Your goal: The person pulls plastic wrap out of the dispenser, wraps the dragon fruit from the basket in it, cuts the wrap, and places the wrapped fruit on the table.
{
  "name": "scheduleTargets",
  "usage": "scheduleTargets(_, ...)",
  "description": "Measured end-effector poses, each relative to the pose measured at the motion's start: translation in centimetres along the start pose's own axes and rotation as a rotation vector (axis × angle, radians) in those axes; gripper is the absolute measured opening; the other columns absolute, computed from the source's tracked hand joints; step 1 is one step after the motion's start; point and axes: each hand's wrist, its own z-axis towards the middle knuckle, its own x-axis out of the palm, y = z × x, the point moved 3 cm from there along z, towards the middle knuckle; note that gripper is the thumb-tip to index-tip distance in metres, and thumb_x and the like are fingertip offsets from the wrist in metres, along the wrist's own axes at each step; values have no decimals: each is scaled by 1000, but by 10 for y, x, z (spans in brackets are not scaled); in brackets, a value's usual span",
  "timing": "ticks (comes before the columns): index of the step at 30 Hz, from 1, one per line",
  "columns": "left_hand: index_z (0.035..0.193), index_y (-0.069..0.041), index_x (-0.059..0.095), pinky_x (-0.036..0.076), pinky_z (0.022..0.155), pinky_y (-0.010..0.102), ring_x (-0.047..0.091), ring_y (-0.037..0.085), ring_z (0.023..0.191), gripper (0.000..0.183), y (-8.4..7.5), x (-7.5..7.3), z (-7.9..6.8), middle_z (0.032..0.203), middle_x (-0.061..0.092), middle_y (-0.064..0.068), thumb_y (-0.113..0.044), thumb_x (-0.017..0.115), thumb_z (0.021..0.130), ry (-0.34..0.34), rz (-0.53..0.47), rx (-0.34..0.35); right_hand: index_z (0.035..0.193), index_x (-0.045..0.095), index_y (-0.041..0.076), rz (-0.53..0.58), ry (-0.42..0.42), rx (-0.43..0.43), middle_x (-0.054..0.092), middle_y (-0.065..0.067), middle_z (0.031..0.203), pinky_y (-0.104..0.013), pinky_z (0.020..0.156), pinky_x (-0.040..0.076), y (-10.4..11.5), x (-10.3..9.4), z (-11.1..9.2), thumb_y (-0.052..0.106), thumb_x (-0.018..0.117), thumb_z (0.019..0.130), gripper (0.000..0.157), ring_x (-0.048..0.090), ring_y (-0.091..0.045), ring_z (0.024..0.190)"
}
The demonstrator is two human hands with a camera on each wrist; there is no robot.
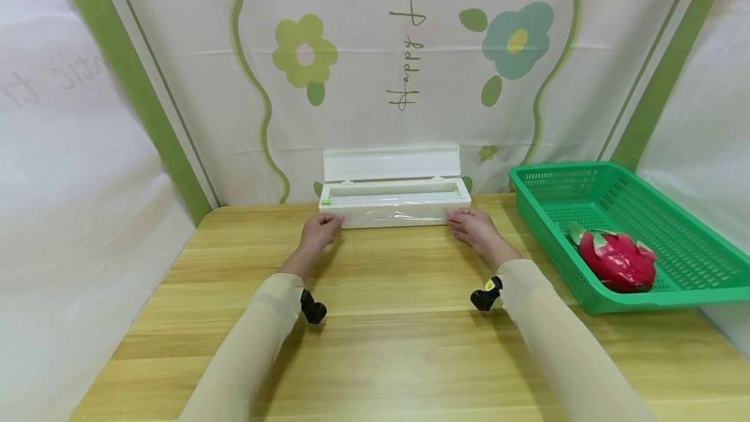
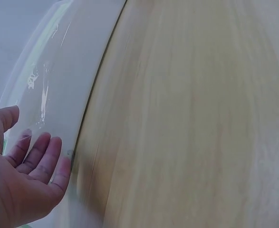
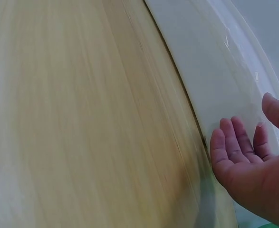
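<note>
A long white cling film dispenser [image 1: 398, 215] stands at the back of the table with its lid [image 1: 391, 163] raised. Clear, shiny film [image 2: 43, 102] hangs over its front face. A small green slider [image 1: 326, 201] sits at its left end. At the front left corner, my left hand [image 1: 321, 230] touches the film, fingers loosely bent and thumb apart from the index finger. My right hand [image 1: 473, 228] is likewise at the front right corner, its fingers [image 3: 232, 140] relaxed against the front and its thumb held away.
To the right stands a green plastic basket [image 1: 559, 266] with a red dragon fruit [image 1: 621, 262] in it. Behind the dispenser hangs a printed curtain [image 1: 363, 83]. The wooden table [image 1: 387, 344] stretches between both forearms.
</note>
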Motion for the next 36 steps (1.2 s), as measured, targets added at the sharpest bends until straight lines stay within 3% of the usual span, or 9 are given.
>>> scheduleTargets(4,102,-2,60,51,89,40,64,26,106,25,-1,2,0,109,68,14,-27,63,96,11,-49,-8,98,54,8,41,-13,21,66,2,92,-39,103,41,1,0,0,16,61,97,11,62,-13,98)
scheduleTargets(8,98,-3,60,50,91,41,66,26,102,22,-3,3,-1,105,69,15,-25,62,97,17,-64,-1,98,56,9,71,-16,22,66,1,90,-36,100,44,3,0,-1,17,62,97,10,62,-12,91)
scheduleTargets(23,104,2,64,51,89,42,69,19,89,25,-6,5,-1,97,70,13,-22,57,99,26,-77,27,103,56,8,109,12,13,58,1,82,-39,101,42,4,0,-2,24,56,100,16,59,-10,78)
scheduleTargets(36,110,7,65,51,89,44,71,16,85,27,-10,4,-2,98,72,14,-15,51,102,64,-103,30,99,60,7,126,63,8,67,-1,85,-37,98,46,7,-4,-2,19,52,102,15,67,-13,84)
